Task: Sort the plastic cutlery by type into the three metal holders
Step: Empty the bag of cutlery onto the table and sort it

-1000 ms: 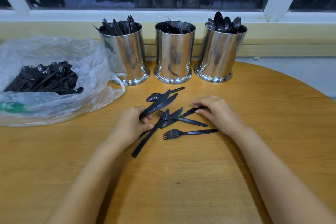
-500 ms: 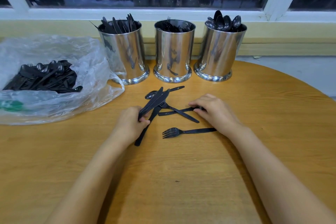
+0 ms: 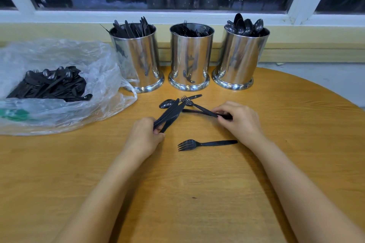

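Observation:
Three shiny metal holders stand in a row at the table's far edge: the left holder [image 3: 138,59] has knives, the middle holder [image 3: 190,59] forks, the right holder [image 3: 242,57] spoons. My left hand [image 3: 144,138] is shut on a bundle of black plastic knives [image 3: 170,113], blades pointing up and right. My right hand [image 3: 240,119] pinches the handles of a black fork [image 3: 199,106] and another piece under it. A spoon [image 3: 167,103] lies behind the knives. One loose fork [image 3: 205,143] lies between my hands.
A clear plastic bag [image 3: 59,65] at the left holds a heap of mixed black cutlery [image 3: 51,85]. The round wooden table [image 3: 197,193] curves away at the right. A window sill and dark window run behind the holders.
My left hand gathered another knife into its bundle and lifted it off the table. My right hand closed on the fork handles. The camera moved a little closer.

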Available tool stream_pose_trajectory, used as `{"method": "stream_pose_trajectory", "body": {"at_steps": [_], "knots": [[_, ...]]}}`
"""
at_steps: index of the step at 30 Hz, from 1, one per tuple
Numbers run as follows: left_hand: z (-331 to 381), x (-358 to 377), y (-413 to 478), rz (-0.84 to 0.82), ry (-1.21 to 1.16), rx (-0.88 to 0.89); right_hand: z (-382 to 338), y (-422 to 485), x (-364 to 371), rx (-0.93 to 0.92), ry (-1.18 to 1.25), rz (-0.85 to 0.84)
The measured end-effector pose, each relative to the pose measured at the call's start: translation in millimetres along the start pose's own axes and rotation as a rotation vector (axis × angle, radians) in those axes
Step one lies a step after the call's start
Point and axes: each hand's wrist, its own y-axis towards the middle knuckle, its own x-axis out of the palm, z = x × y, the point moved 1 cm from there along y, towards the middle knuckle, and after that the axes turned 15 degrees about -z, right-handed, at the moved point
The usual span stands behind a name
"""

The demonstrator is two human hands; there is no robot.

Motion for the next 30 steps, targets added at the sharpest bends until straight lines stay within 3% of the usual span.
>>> {"method": "stream_pose_trajectory", "body": {"at_steps": [5,11,18,24,27,30], "knots": [[-4,-3,0,0.005,0.007,-0.057,-2,2,-1,0.068,0.468,-0.065],[-8,-10,-1,0.031,0.020,-0.024,-3,3,-10,0.094,0.983,0.101],[0,-19,-8,0.045,-0.380,0.172,-13,4,-15,0.037,1.409,0.150],[35,1,-26,-0.236,-0.729,0.296,-47,6,-6,-0.029,1.282,-0.005],[38,6,-26,-0.278,-0.613,0.398,-62,7,3,-0.051,1.183,0.009],[31,3,-20,-0.154,-0.488,0.366,-63,8,4,-0.086,1.117,-0.024]]}}
